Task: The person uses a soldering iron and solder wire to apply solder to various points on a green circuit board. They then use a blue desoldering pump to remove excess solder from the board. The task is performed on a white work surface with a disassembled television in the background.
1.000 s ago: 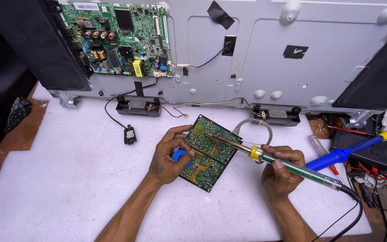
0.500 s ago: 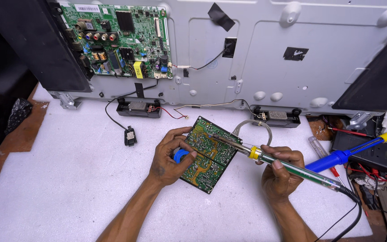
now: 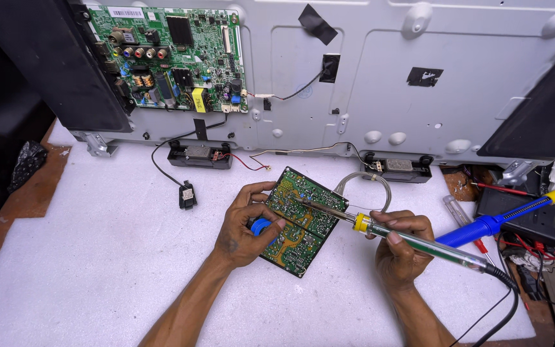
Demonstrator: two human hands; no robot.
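Head view, and we're looking down on a white surface with a flat-panel set's metal back stood up along its far edge. Labels first: a white rectangular sticker sits at the top left corner of the green mainboard, a yellow block near its lower edge, and three patches of black tape dot the grey panel.

Down to the hands. The left hand has its fingers curled round the near left edge of a small green circuit board, thumb pressed on top, with a blue round part just beside the thumb tip. That board is tipped up off the surface, solder side to the camera, its long axis running from near the left fingers up and away to the right.

The right hand is closed in a pen grip on a soldering iron with a clear handle and yellow collar. Its tip points up-left, touching the board's middle; its cord trails off lower right. A blue-and-yellow desoldering pump lies just beyond the right fingers.
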